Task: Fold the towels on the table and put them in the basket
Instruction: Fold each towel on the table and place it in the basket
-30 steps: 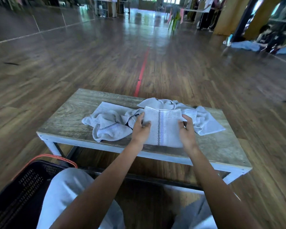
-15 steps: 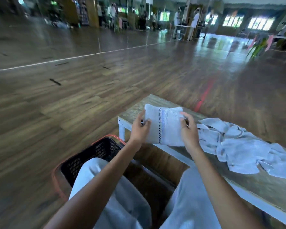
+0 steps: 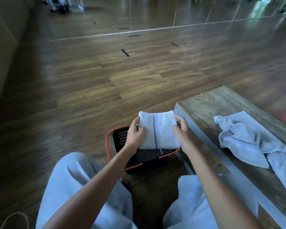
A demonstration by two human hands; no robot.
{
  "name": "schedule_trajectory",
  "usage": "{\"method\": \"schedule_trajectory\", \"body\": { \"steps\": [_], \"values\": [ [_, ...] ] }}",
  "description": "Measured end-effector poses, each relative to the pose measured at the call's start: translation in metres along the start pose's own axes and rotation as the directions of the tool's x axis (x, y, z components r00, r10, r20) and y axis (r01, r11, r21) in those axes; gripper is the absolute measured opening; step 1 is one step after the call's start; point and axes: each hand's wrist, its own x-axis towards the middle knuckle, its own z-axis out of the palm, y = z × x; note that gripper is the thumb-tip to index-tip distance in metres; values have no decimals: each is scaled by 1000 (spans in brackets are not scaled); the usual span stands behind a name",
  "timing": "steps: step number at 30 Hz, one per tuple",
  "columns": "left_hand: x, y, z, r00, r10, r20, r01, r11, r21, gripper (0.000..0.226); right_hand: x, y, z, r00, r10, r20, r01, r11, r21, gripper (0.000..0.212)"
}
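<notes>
From where I stand, the person is seated with pale grey trousers (image 3: 69, 179) spread apart, and the black basket (image 3: 120, 138) with its orange rim stands on the wooden floor (image 3: 89, 80) just past the knees. Right above the basket both hands hold up a folded towel (image 3: 158, 129), white with a dark checked stripe running down its middle. Its lower edge hangs over the basket's open top, and I cannot tell whether it touches the rim. The left hand (image 3: 134, 135) grips the side of the towel further from the table, thumb on the front and fingers curled behind. The right hand (image 3: 182, 134) pinches the other side the same way, so neither hand is free. Just to the right of the basket runs a low wooden table (image 3: 221, 103) on a pale metal frame, its near corner close by the basket's rim. Further right of the basket, on that tabletop, lies a rumpled heap of unfolded towels (image 3: 243, 139), one showing the same checked trim. Beyond the basket the floor carries a thin white line (image 3: 139, 30) and a few short dark marks (image 3: 125, 52).
</notes>
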Motion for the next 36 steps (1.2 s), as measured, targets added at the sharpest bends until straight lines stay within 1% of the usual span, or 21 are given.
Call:
{"method": "schedule_trajectory", "body": {
  "steps": [4, 7, 9, 12, 15, 17, 18, 22, 25, 30, 31, 33, 34, 35, 36],
  "values": [
    [48, -54, 16, 995, -103, -10, 103, 995, -3, 50, 52, 40, 28, 995, 96, 35, -94, 994, -47, 42],
    [88, -108, 36, 987, -162, -3, 162, 987, 6, 52, 91, 85, 47, 984, 168, 63, -158, 977, -144, 45],
    [110, -145, 48, 975, -222, -6, 222, 975, -2, 53, 117, 115, 61, 972, 216, 97, -197, 964, -179, 47],
    [136, -196, 63, 955, -297, -26, 297, 955, 6, 53, 154, 163, 81, 941, 295, 167, -249, 935, -252, 48],
    [159, -244, 76, 935, -355, -10, 354, 931, 85, 55, 180, 213, 99, 896, 373, 241, -269, 888, -374, 49],
    [172, -271, 83, 920, -393, 4, 388, 909, 153, 56, 193, 243, 111, 863, 406, 300, -248, 859, -448, 49],
    [178, -283, 86, 917, -398, 1, 392, 903, 175, 55, 198, 256, 117, 860, 406, 310, -241, 857, -456, 48],
    [199, -317, 96, 918, -394, -39, 393, 899, 192, 57, 213, 293, 138, 874, 378, 305, -208, 859, -469, 46],
    [208, -330, 97, 918, -391, -65, 396, 899, 186, 61, 222, 303, 149, 888, 357, 289, -175, 846, -504, 50],
    [213, -341, 96, 934, -354, -55, 357, 907, 225, 54, 231, 307, 161, 912, 308, 272, -60, 756, -652, 52],
    [214, -343, 97, 941, -334, -47, 335, 909, 247, 52, 231, 308, 163, 916, 288, 281, -17, 725, -689, 54],
    [214, -340, 97, 955, -294, -42, 290, 889, 355, 53, 229, 308, 167, 907, 268, 324, 98, 615, -782, 53],
    [212, -338, 97, 963, -264, -54, 259, 853, 453, 59, 227, 307, 169, 894, 285, 347, 141, 556, -819, 52],
    [210, -335, 98, 977, -204, -59, 202, 801, 564, 65, 226, 303, 172, 882, 309, 357, 173, 492, -853, 54],
    [208, -333, 98, 992, -121, -34, 113, 735, 669, 68, 224, 298, 176, 873, 318, 369, 221, 416, -882, 61]
  ]
}}
